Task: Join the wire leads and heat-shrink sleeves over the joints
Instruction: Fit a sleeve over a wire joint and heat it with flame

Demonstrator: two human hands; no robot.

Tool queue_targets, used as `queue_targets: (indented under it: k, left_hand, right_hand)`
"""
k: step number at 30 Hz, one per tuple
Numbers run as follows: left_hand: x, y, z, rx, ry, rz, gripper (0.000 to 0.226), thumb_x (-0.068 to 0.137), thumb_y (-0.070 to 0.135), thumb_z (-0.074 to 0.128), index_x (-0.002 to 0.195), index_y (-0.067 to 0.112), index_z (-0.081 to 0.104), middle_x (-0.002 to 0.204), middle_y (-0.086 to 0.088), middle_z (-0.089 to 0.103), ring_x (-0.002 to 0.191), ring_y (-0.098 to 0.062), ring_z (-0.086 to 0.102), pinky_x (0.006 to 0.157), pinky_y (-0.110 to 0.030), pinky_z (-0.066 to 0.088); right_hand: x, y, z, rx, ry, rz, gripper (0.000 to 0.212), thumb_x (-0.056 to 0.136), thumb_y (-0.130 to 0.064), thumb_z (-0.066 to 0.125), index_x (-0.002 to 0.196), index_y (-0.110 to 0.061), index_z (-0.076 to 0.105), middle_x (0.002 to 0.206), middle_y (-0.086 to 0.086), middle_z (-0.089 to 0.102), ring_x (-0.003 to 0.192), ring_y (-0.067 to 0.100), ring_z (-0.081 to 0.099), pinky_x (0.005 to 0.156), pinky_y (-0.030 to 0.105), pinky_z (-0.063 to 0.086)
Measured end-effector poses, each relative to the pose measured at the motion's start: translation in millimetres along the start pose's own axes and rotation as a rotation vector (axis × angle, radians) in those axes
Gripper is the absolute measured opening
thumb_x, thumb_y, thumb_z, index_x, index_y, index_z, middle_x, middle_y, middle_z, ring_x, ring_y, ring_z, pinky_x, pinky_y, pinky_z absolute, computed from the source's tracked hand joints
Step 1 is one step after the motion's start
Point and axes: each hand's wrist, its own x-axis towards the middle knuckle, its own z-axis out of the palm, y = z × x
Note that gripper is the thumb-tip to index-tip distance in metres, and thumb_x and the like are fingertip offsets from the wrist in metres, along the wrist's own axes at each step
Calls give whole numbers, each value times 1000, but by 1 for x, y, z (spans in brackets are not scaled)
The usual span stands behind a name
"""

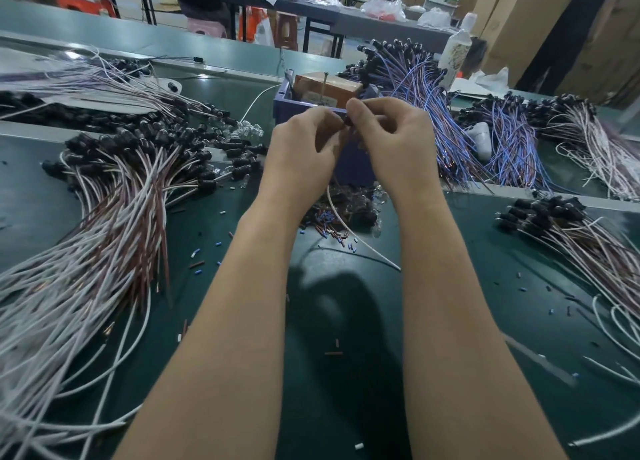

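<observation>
Above the green table, before a blue box, the left hand and right hand meet; their curled fingers pinch a small dark part, from which a white wire lead hangs down.

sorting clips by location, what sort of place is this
Probably a factory assembly bench: bundles of white and brown wires cover the green table, blue wires lie piled behind, and the left hand and right hand pinch one wire.
</observation>
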Motion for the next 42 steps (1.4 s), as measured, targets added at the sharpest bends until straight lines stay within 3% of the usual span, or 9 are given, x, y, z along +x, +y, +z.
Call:
queue_targets:
  k: [4, 9, 14, 18, 22, 27, 30, 33, 42]
  left_hand:
    - [-1, 1, -3, -4, 22, 12, 13, 90, 12, 59, 95, 11, 71, 73, 12, 63, 68, 2, 60, 64, -7, 45]
    - [-3, 1, -2, -4, -3, -6, 14, 91, 17, 58, 89, 10, 71, 75, 3, 69, 70, -11, 64, 65, -19, 49]
    - [-3, -3, 2, 56, -39, -22, 12, 91, 19, 58, 84, 12, 65, 63, 12, 57, 58, -8, 53, 57, -19, 41]
    - [-4, -3, 5, 62, -30, -57, 12, 90, 14, 57, 93, 10, 68, 72, 5, 62, 71, -16, 60, 67, -23, 45]
    - [-5, -3, 5, -49, -40, -86, 17, 88, 9, 60, 104, 10, 65, 89, 2, 69, 83, -10, 65, 81, -23, 52]
    - [-5, -6, 6, -132, 10, -63, 12, 88, 12, 63, 93, 21, 56, 79, 12, 65, 73, 0, 64, 72, -19, 52]
    - [-4, -7, 5, -155, 57, -44, 13, 86, 10, 65, 89, 17, 55, 78, 14, 63, 74, 3, 65, 74, -23, 55]
    - [-4, -8, 4, -190, 74, -46, 13, 84, 6, 66, 90, 14, 56, 84, 6, 67, 81, -1, 68, 82, -28, 56]
    - [-4, -10, 2, -250, 46, -57, 13, 85, 4, 64, 90, 11, 54, 83, 3, 65, 84, -11, 68, 88, -34, 55]
  right_hand:
    - [-1, 0, 1, 4, -79, 20, 21, 88, -31, 66, 94, -12, 70, 69, 5, 59, 65, 13, 50, 65, 28, 40]
    - [-2, 2, 0, -6, -60, -2, 18, 87, -32, 67, 88, -15, 71, 76, 17, 66, 66, 15, 50, 66, 32, 42]
    - [-3, 2, -1, -3, -36, 14, 15, 86, -32, 67, 82, -18, 70, 65, 4, 55, 59, 10, 43, 59, 25, 34]
    - [-2, 3, -1, -126, -79, 11, 27, 86, -32, 67, 63, -25, 56, 50, -11, 39, 42, 0, 38, 46, 12, 28]
    - [-3, -2, -2, -181, -143, 8, 25, 91, -41, 58, 84, -20, 71, 62, -12, 56, 60, 0, 49, 57, 11, 35]
    - [-4, -3, -2, -182, -187, 42, 39, 98, -38, 47, 64, -25, 61, 57, -13, 54, 59, 4, 50, 61, 19, 40]
    - [-2, -2, -6, -52, -107, 73, 25, 99, -24, 46, 94, -16, 70, 68, -6, 60, 69, 12, 57, 76, 35, 50]
    - [-1, -3, -10, 96, -76, 53, 17, 95, -7, 52, 106, -10, 65, 76, 0, 66, 66, 8, 61, 78, 30, 56]
    - [-1, -9, -12, 143, -113, -80, 10, 84, -7, 69, 85, -17, 68, 85, 2, 71, 75, 6, 64, 77, 24, 54]
